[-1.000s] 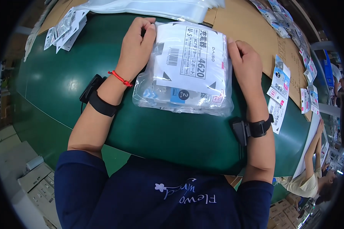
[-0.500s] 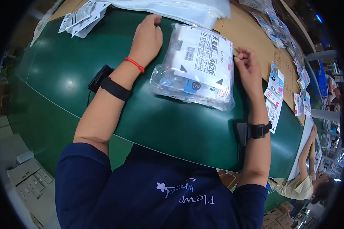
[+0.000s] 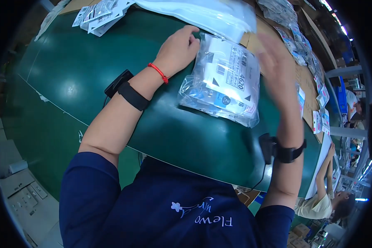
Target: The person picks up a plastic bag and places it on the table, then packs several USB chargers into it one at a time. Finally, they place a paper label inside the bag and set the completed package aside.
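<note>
Clear plastic bag (image 3: 189, 94) of flat blue-and-white carded packs lies on the green desk (image 3: 161, 134), right of centre and between the two hands, slightly rotated, its crumpled lower left corner spread out on the surface. White printed sheet (image 3: 223, 70) with a barcode and black triangle marks sits uppermost, over the packs. Left hand (image 3: 178, 50): at the upper left edge of the bag, fingers part-curled, thumb side toward the plastic; cannot tell whether the fingertips pinch the film or only rest beside it. Red cord bracelet (image 3: 158, 73) on that wrist, black strap (image 3: 133, 97) further up the forearm. Right hand (image 3: 276, 66): blurred, just off the bag's right side, in front of the cardboard (image 3: 308, 87); fingers look extended and loosely apart, with nothing seen in the grasp. Black band (image 3: 291, 153) around the right wrist. Surroundings: pile of translucent plastic bags (image 3: 194, 13) at the far edge, beyond the filled bag; fanned group of carded packs (image 3: 103, 15) at upper left; row of small packs (image 3: 301, 47) along the cardboard at right. At the right rim, co-worker in a cream top (image 3: 318, 206), arms reaching toward the desk edge
</note>
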`<move>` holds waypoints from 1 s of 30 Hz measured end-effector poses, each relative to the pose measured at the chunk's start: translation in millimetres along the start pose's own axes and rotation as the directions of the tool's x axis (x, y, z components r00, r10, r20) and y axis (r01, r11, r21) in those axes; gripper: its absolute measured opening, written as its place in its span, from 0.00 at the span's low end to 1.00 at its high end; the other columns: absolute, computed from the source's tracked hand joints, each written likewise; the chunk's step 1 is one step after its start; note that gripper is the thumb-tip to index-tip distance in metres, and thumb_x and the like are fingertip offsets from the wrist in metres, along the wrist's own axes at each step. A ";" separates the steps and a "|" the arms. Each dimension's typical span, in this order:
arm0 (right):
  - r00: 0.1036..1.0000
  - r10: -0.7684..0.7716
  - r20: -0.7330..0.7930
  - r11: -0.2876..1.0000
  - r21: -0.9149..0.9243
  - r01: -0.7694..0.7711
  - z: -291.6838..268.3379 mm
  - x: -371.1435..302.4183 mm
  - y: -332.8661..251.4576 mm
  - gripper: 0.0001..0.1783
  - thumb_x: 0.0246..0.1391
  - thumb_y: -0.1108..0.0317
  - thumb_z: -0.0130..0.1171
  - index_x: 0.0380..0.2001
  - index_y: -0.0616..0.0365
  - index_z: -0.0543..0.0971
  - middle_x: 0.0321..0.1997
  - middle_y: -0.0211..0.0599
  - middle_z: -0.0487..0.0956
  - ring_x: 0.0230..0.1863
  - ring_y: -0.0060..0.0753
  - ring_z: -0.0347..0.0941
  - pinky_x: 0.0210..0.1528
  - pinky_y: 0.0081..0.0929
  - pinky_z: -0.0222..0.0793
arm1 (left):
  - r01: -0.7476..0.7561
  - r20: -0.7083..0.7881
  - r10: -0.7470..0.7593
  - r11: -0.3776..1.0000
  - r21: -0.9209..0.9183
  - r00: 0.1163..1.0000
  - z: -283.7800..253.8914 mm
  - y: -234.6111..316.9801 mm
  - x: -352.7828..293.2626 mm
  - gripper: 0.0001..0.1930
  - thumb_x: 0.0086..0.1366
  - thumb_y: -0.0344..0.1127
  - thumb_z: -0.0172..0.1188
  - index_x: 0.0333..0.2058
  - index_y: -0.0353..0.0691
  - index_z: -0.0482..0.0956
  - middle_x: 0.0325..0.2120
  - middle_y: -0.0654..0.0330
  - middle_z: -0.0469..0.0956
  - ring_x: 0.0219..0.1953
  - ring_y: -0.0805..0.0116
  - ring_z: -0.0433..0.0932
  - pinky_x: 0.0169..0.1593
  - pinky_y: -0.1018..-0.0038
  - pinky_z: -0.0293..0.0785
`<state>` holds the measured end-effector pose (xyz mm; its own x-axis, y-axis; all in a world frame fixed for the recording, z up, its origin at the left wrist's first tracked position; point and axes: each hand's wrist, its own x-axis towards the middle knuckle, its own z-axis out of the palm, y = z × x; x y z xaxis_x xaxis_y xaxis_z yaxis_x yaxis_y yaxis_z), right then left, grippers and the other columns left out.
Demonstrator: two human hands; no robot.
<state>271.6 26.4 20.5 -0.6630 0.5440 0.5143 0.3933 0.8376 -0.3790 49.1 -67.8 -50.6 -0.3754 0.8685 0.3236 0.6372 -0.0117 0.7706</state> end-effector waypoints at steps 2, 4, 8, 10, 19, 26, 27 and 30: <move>0.964 -0.025 0.266 0.917 -0.379 0.128 23.5 -8.8 -33.7 0.19 0.57 0.66 0.49 0.50 0.62 0.74 0.56 0.49 0.71 0.60 0.48 0.64 0.62 0.38 0.56 | 0.005 0.038 -0.006 1.000 0.015 0.999 2.6 -1.3 -0.9 0.16 0.61 0.32 0.50 0.47 0.35 0.72 0.34 0.50 0.78 0.37 0.55 0.77 0.43 0.66 0.72; 0.966 -0.035 0.257 0.908 -0.396 0.138 38.9 -11.9 -41.6 0.20 0.56 0.66 0.49 0.51 0.62 0.73 0.57 0.50 0.70 0.60 0.50 0.63 0.62 0.39 0.55 | -0.095 0.003 0.095 0.994 0.047 0.995 10.2 -4.0 2.1 0.16 0.61 0.34 0.49 0.47 0.35 0.73 0.34 0.49 0.78 0.37 0.54 0.77 0.42 0.65 0.73; 0.974 -0.080 0.214 0.895 -0.414 0.165 54.3 -17.5 -43.2 0.21 0.56 0.67 0.48 0.53 0.62 0.71 0.58 0.52 0.68 0.60 0.52 0.61 0.63 0.40 0.54 | -0.177 -0.017 0.180 0.979 0.102 0.984 10.3 -13.9 5.0 0.17 0.61 0.36 0.49 0.45 0.33 0.74 0.34 0.50 0.78 0.35 0.57 0.78 0.41 0.67 0.73; 0.974 -0.110 0.199 0.902 -0.391 0.182 55.3 -20.9 -39.2 0.21 0.58 0.68 0.47 0.54 0.64 0.70 0.59 0.50 0.67 0.61 0.49 0.61 0.63 0.38 0.54 | -0.214 -0.001 0.215 0.971 0.111 0.977 8.2 -16.6 5.4 0.18 0.61 0.37 0.49 0.45 0.32 0.74 0.33 0.50 0.79 0.35 0.59 0.78 0.41 0.68 0.74; 0.846 0.534 0.020 0.593 0.704 -0.391 51.2 -76.7 18.8 0.25 0.62 0.66 0.47 0.60 0.65 0.62 0.60 0.44 0.67 0.60 0.32 0.63 0.59 0.26 0.59 | 0.342 0.366 -0.206 0.869 -0.359 0.908 -8.2 10.1 8.5 0.30 0.63 0.53 0.53 0.50 0.28 0.71 0.36 0.53 0.78 0.37 0.68 0.76 0.42 0.76 0.73; 0.739 0.610 0.286 0.017 0.928 -0.373 27.5 -97.7 33.0 0.28 0.62 0.71 0.46 0.62 0.69 0.54 0.60 0.51 0.65 0.57 0.34 0.67 0.60 0.26 0.63 | 0.293 0.410 -0.162 0.914 -0.280 0.897 0.6 28.6 -8.2 0.39 0.59 0.56 0.58 0.58 0.27 0.62 0.48 0.47 0.73 0.48 0.65 0.73 0.52 0.71 0.69; 0.734 0.618 0.280 0.008 0.932 -0.362 23.4 -99.3 34.8 0.28 0.62 0.71 0.46 0.62 0.69 0.54 0.60 0.51 0.65 0.57 0.34 0.67 0.60 0.26 0.63 | 0.124 0.296 -0.066 0.976 -0.181 0.953 -1.6 27.6 -9.3 0.38 0.60 0.54 0.58 0.58 0.28 0.61 0.51 0.47 0.71 0.50 0.62 0.71 0.54 0.69 0.66; 0.762 0.514 0.394 -0.155 0.916 -0.369 16.0 -102.0 37.3 0.29 0.61 0.73 0.45 0.62 0.74 0.51 0.61 0.55 0.64 0.57 0.36 0.67 0.61 0.28 0.64 | -0.207 0.125 0.196 0.975 0.077 0.973 -2.2 37.3 -12.9 0.37 0.61 0.51 0.58 0.60 0.30 0.60 0.57 0.45 0.65 0.56 0.56 0.68 0.59 0.65 0.61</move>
<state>343.7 1.3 -58.4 -0.5538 0.8259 -0.1058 -0.4004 -0.3756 -0.8358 76.3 -80.6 -24.8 -0.1563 0.9042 0.3976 0.7510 -0.1526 0.6424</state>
